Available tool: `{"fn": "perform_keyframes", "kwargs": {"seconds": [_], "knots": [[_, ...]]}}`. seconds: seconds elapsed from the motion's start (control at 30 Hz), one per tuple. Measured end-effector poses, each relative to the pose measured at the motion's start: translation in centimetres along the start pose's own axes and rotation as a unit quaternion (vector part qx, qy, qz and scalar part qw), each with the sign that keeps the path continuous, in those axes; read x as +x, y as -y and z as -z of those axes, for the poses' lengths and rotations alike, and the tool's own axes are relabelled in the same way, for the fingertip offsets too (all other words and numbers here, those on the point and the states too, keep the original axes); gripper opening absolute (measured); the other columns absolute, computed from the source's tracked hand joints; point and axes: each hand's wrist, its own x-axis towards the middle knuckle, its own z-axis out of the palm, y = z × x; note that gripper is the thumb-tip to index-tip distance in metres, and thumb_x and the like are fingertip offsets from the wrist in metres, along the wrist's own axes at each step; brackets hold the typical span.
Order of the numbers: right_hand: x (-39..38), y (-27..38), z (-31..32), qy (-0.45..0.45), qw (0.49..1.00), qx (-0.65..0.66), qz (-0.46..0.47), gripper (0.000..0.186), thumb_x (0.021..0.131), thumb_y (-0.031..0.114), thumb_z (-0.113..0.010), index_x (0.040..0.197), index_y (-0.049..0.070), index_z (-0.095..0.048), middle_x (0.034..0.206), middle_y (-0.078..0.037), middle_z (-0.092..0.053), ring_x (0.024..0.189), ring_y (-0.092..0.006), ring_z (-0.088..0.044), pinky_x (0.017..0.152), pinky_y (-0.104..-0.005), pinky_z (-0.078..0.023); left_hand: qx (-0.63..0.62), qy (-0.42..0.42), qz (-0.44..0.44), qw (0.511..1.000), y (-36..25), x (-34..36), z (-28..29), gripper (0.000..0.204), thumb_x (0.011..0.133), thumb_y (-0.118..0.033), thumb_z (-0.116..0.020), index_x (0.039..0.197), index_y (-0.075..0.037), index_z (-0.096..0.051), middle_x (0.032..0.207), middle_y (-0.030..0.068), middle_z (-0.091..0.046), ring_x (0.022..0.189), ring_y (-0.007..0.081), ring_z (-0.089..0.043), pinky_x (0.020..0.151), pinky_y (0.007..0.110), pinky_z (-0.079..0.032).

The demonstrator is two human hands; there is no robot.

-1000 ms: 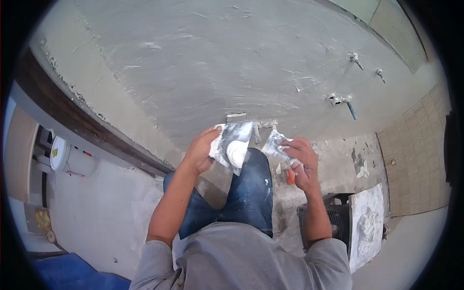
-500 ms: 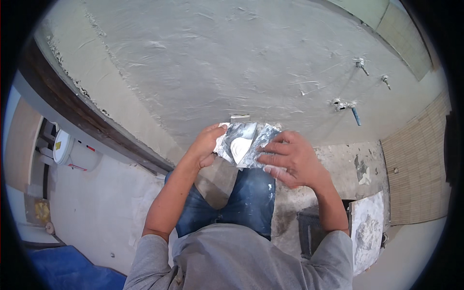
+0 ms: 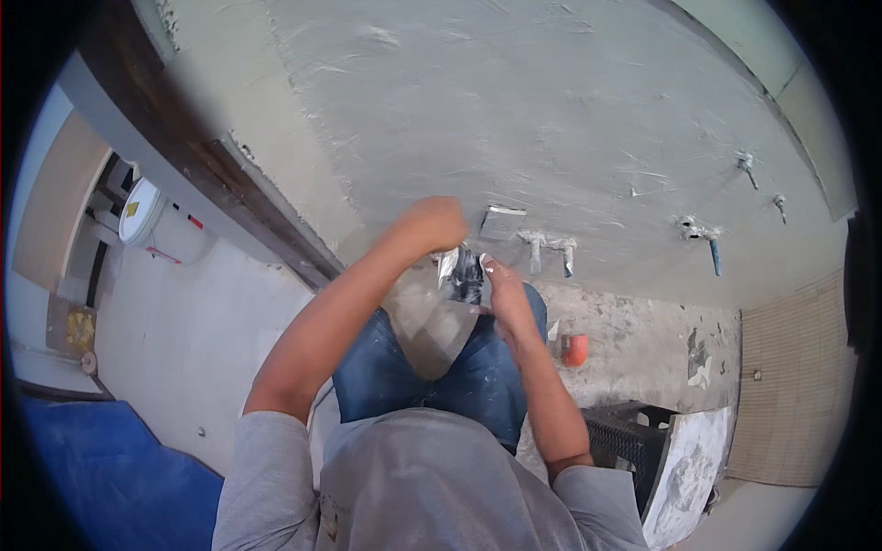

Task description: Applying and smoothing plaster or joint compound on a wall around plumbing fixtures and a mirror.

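My left hand [image 3: 429,225] is closed in a fist, turned with its back upward. From beneath it sticks a small silvery piece smeared with white putty [image 3: 446,266], which looks like a scraper blade. My right hand [image 3: 507,292] pinches the edge of a dark, flat, putty-smeared scraper blade [image 3: 467,278], thumb on top with a white smear at its tip. The two pieces meet or nearly meet over the gap between my knees. Grey wet-looking plaster covers the wall [image 3: 514,119] ahead of my hands.
A wall box [image 3: 503,221] and capped pipe stubs [image 3: 546,246] sit low on the wall; more fittings [image 3: 706,235] project at right. An orange cup-like object [image 3: 574,350] and a black crate [image 3: 627,439] with a plaster-smeared board [image 3: 691,473] stand right. A white bucket [image 3: 165,220] is left.
My left hand has turned over into a fist and risen slightly. The right hand has gone from spread fingers over the blades to a pinch at one edge. My view has shifted.
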Motion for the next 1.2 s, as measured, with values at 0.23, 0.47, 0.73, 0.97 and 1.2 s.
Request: {"fn": "perform_keyframes", "kwargs": {"seconds": [0.23, 0.47, 0.73, 0.97, 1.2], "knots": [[0.4, -4.1, -2.6, 0.081, 0.945, 0.281, -0.143, 0.051, 0.109, 0.046, -0.035, 0.143, 0.012, -0.05, 0.128, -0.012, -0.067, 0.107, -0.0286, -0.07, 0.075, -0.0501, -0.061, 0.163, 0.087, 0.006, 0.983, -1.2, 2.8, -1.2, 0.03, 0.083, -0.016, -0.067, 0.107, -0.001, -0.078, 0.115, 0.0223, -0.072, 0.105, 0.035, -0.072, 0.088, 0.045, -0.058], [-2.4, -4.2, 3.7, 0.178, 0.869, 0.45, -0.105, 0.057, 0.107, 0.05, -0.039, 0.145, 0.009, -0.046, 0.13, -0.017, -0.065, 0.109, -0.0353, -0.07, 0.073, -0.0563, -0.063, -0.022, -0.152, -0.193, 0.969, 2.0, 2.1, -2.9, 0.028, 0.091, -0.016, -0.054, 0.11, -0.002, -0.069, 0.11, 0.0259, -0.069, 0.102, 0.046, -0.065, 0.089, 0.052, -0.052], [-10.5, 6.8, 19.1, -0.038, 0.869, 0.418, 0.261, 0.042, 0.108, 0.026, -0.046, 0.145, 0.007, -0.043, 0.123, -0.014, -0.068, 0.099, -0.0262, -0.074, 0.064, -0.0429, -0.067, -0.088, -0.464, -0.156, 0.867, 13.5, -13.2, 2.7, 0.035, 0.102, -0.024, -0.045, 0.112, 0.004, -0.063, 0.1, 0.0216, -0.065, 0.088, 0.0354, -0.061, 0.078, 0.044, -0.046], [-15.3, 17.7, 34.4, -0.391, 0.752, 0.212, 0.486, 0.035, 0.101, 0.019, -0.058, 0.133, 0.006, -0.055, 0.117, -0.01, -0.069, 0.101, -0.0209, -0.071, 0.072, -0.0394, -0.062, -0.078, -0.583, -0.209, 0.781, 26.5, -14.3, 8.0, 0.038, 0.102, -0.018, -0.043, 0.122, 0.01, -0.059, 0.113, 0.0234, -0.065, 0.104, 0.0333, -0.064, 0.093, 0.041, -0.05], [-12.2, 24.3, 48.4, -0.46, 0.703, 0.317, 0.44, 0.023, 0.102, 0.016, -0.05, 0.119, 0.002, -0.057, 0.103, -0.01, -0.064, 0.087, -0.0206, -0.066, 0.064, -0.0333, -0.059, -0.08, -0.588, -0.216, 0.775, 29.8, -12.6, 10.7, 0.04, 0.103, -0.018, -0.043, 0.128, 0.01, -0.055, 0.119, 0.0226, -0.063, 0.108, 0.033, -0.062, 0.096, 0.041, -0.048]]}}
